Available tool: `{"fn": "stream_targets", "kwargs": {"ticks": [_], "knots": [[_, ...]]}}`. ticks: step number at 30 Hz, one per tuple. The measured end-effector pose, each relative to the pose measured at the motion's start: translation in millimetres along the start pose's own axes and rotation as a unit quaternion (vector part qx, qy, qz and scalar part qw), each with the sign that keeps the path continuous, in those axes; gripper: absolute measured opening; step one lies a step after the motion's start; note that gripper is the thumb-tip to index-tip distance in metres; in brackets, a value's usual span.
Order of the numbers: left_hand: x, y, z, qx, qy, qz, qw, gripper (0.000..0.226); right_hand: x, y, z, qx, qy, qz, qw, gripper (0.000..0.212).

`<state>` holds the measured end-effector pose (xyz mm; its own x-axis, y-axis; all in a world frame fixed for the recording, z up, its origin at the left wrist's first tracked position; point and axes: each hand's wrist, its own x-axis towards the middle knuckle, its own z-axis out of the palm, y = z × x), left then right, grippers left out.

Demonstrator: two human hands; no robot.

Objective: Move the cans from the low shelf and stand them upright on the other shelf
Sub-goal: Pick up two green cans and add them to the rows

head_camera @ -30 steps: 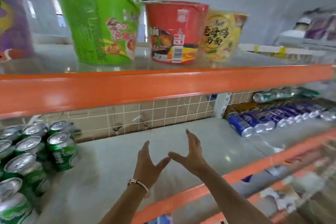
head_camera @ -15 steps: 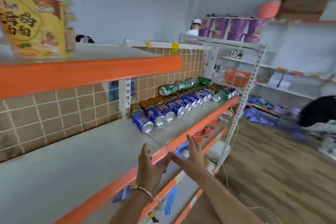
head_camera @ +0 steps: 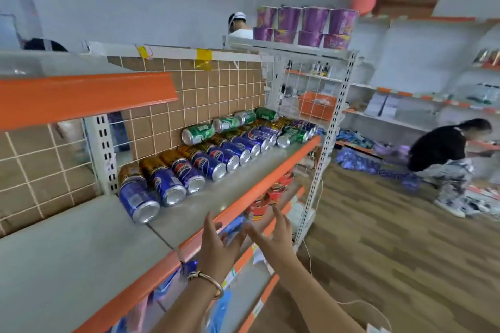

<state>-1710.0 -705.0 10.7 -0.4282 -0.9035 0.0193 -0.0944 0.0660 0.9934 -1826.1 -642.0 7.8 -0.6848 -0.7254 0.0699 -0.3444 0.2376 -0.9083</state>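
Observation:
Several blue cans [head_camera: 176,184] lie on their sides in a row on the grey shelf [head_camera: 205,205] with the orange front edge. Brown-gold cans [head_camera: 151,166] lie behind them, and green cans [head_camera: 198,133] lie along the tiled back wall. My left hand [head_camera: 216,249] hovers over the shelf's orange lip with fingers spread, holding nothing. My right hand [head_camera: 276,238] is beside it, just off the shelf's front, fingers straight and empty. Both hands are a short way in front of the nearest blue can [head_camera: 138,201].
An orange-edged upper shelf [head_camera: 81,97] overhangs at the left. Red cups [head_camera: 270,194] stand on the shelf below. Purple cups [head_camera: 305,25] top the white rack. A person [head_camera: 446,159] crouches on the wooden floor at the right; other shelves line the far wall.
The view has swung right, away from the upright green cans and noodle cups, toward the lying cans. Both hands have moved right along the shelf's edge, still empty.

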Motion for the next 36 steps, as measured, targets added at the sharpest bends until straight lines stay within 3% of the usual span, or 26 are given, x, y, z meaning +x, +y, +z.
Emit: {"fn": "stream_targets", "kwargs": {"ticks": [5,13,19,24,31,36], "knots": [[72.1,11.5,39.7,-0.029,-0.022,0.000,0.999,0.083,73.9,1.2,-14.3,0.038,0.018,0.017,0.999,0.093],[166.2,17.0,90.8,-0.002,-0.086,-0.014,0.996,0.080,169.9,10.0,-36.5,-0.004,0.039,0.041,0.998,0.095],[217.0,9.8,126.1,0.072,-0.111,-0.042,0.990,0.051,225.2,27.1,-48.2,-0.052,0.019,0.067,0.996,0.094],[263.8,19.7,170.0,0.126,-0.114,-0.018,0.985,0.034,283.3,51.0,-66.6,-0.105,0.013,0.064,0.992,0.088],[358.9,55.7,250.0,0.194,-0.117,0.073,0.971,0.037,414.5,71.4,-123.0,-0.110,0.032,0.068,0.991,0.064],[421.2,69.4,298.3,0.225,-0.080,0.092,0.967,0.038,502.7,75.4,-156.1,-0.181,-0.016,0.060,0.982,0.065]]}}
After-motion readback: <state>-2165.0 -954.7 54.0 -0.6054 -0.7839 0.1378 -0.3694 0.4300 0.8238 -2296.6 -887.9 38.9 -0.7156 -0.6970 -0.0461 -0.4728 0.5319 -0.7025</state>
